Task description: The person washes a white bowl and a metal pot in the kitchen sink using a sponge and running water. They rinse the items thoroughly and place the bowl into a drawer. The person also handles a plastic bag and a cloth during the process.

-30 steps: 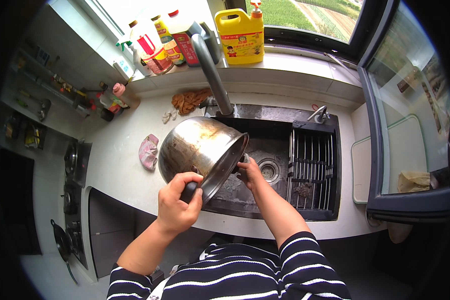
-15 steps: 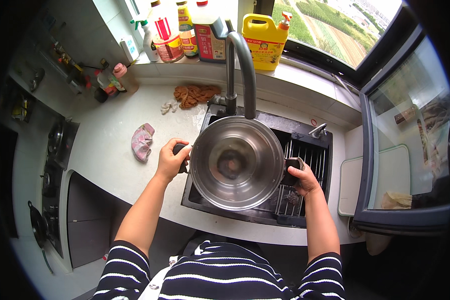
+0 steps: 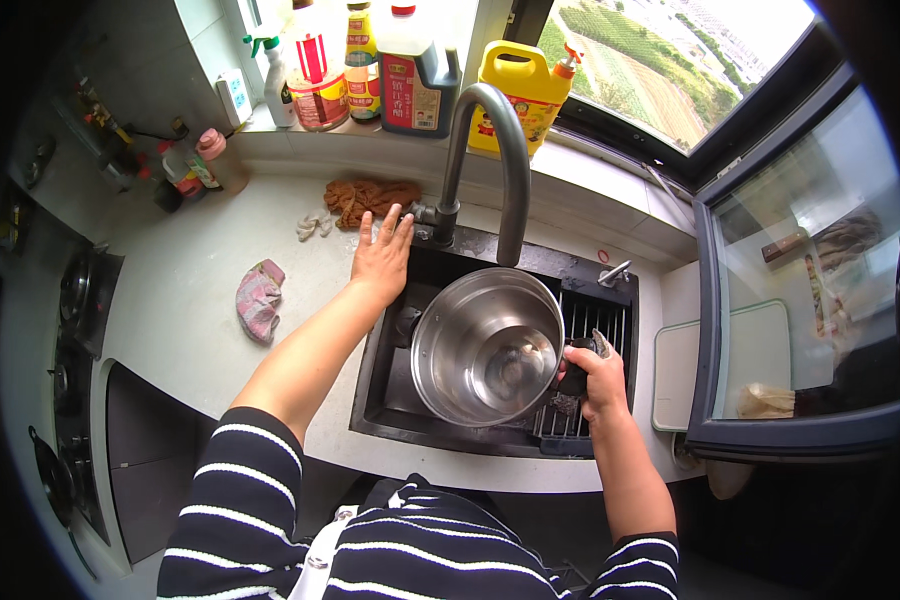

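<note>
A wide stainless steel pot (image 3: pixel 445 345) is over the black sink (image 3: pixel 375 400), tipped a little, with a dark handle on each side. My right hand (image 3: pixel 600 380) is closed around its right handle. The left handle (image 3: pixel 407 322) is free. My left hand (image 3: pixel 380 255) reaches to the base of the grey faucet (image 3: pixel 510 140), fingers stretched out beside its lever. Whether the fingertips touch the lever I cannot tell. The faucet's spout ends just above the pot's far rim; no stream of water can be made out.
A brown cloth (image 3: pixel 365 200) and a pink-and-white rag (image 3: pixel 260 300) lie on the white counter (image 3: pixel 180 300). Bottles and a yellow jug (image 3: pixel 515 95) line the windowsill. An open window sash (image 3: pixel 800 270) juts in at right, near a cutting board (image 3: pixel 675 375). A rack (image 3: pixel 595 320) spans the sink's right side.
My left hand has let go of the pot's left handle and moved up to the faucet base. The pot has lowered toward the sink and tilted, still in my right hand.
</note>
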`<state>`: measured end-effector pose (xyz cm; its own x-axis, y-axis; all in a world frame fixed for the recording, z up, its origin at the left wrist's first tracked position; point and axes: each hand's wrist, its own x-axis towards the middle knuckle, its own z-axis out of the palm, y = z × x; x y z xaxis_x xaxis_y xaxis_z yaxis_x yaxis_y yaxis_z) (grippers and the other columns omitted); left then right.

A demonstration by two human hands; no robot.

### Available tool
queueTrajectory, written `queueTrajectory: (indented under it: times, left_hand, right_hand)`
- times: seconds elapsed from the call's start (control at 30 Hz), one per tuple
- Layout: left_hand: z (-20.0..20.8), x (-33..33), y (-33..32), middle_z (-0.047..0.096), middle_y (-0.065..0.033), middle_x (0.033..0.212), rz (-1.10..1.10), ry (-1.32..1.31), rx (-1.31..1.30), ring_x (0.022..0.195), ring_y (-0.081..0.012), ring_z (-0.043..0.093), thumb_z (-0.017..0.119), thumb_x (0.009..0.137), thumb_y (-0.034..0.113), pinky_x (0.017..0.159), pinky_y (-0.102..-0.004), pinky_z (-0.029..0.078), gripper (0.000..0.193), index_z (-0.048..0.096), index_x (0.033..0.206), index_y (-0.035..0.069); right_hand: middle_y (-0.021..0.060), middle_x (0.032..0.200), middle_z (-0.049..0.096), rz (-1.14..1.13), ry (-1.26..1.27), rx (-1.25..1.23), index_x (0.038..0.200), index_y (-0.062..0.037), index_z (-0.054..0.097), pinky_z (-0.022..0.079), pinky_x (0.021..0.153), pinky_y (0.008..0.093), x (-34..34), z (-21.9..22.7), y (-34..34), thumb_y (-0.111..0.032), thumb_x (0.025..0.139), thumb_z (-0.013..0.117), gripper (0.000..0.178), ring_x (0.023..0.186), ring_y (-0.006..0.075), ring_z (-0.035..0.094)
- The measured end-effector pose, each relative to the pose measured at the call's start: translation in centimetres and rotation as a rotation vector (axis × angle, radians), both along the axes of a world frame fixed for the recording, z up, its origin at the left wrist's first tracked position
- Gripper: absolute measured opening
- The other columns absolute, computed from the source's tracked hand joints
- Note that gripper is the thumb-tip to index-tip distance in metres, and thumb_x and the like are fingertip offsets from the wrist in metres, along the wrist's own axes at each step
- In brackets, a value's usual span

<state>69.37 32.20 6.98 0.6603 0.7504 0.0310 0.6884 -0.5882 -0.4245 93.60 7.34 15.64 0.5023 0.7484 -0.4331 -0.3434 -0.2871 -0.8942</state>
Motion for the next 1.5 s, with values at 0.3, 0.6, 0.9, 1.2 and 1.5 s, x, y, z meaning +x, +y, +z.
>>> queueTrajectory:
  times: [0.3, 0.6, 0.9, 1.2, 1.5]
  left_hand:
    - [-0.1, -0.3, 0.2, 0.030, -0.0071, 0.147, -0.036, -0.368, -0.190, 0.139, -0.0311, 0.017, 0.049, 0.089, 0.032, 0.106, -0.0609, 0.015, 0.049, 0.046, 0.131, 0.007]
    - [-4.1, -5.2, -6.1, 0.063, -0.0071, 0.086, 0.525, -0.964, -1.573, 0.079, -0.0168, 0.058, 0.076, 0.072, 0.038, 0.074, -0.0290, 0.046, 0.045, 0.063, 0.096, 0.001]
    - [1.0, -8.8, -11.9, 0.060, -0.0087, 0.071, 0.923, -1.422, -1.706, 0.053, -0.0160, 0.057, 0.070, 0.079, 0.010, 0.052, -0.0274, 0.049, 0.031, 0.056, 0.102, -0.004]
    - [1.2, -9.2, -13.4, 0.053, -0.0014, 0.067, 0.967, -1.513, -2.065, 0.053, -0.0099, 0.053, 0.057, 0.086, 0.002, 0.053, -0.0252, 0.052, 0.037, 0.052, 0.124, 0.002]
    - [0.8, -9.0, -13.3, 0.053, -0.0008, 0.066, 0.959, -1.467, -1.942, 0.051, -0.0107, 0.056, 0.059, 0.085, 0.004, 0.051, -0.0264, 0.052, 0.026, 0.060, 0.112, 0.003]
  right_hand:
    - [0.0113, 0.069, 0.058, -0.054, 0.052, -0.007, 0.086, 0.0031, 0.054, 0.051, 0.050, 0.0297, -0.3, 0.5, -0.4, -0.005, 0.073, 0.062, 0.017, 0.054, 0.0186, 0.057]
    - [0.0114, 0.068, 0.061, 0.087, 0.166, -0.072, 0.087, 0.0031, 0.060, 0.049, 0.046, 0.0281, 4.2, -0.5, 0.9, -0.015, 0.076, 0.063, 0.022, 0.050, 0.0179, 0.057]
    - [0.0111, 0.070, 0.064, 0.127, 0.446, -0.300, 0.084, -0.0012, 0.058, 0.050, 0.043, 0.0289, 5.6, -8.4, 3.4, -0.017, 0.082, 0.064, 0.017, 0.050, 0.0190, 0.060]
    - [0.0071, 0.077, 0.067, 0.195, -0.302, -0.474, 0.087, -0.0033, 0.063, 0.051, 0.066, 0.0365, 6.0, -11.9, 2.8, -0.044, 0.082, 0.064, 0.041, 0.069, 0.0216, 0.065]
    - [0.0184, 0.120, 0.049, 1.077, -1.602, -0.056, 0.114, -0.0172, 0.061, 0.030, 0.101, 0.0498, -5.7, -5.8, 5.3, -0.044, 0.074, 0.069, 0.049, 0.119, 0.0374, 0.039]
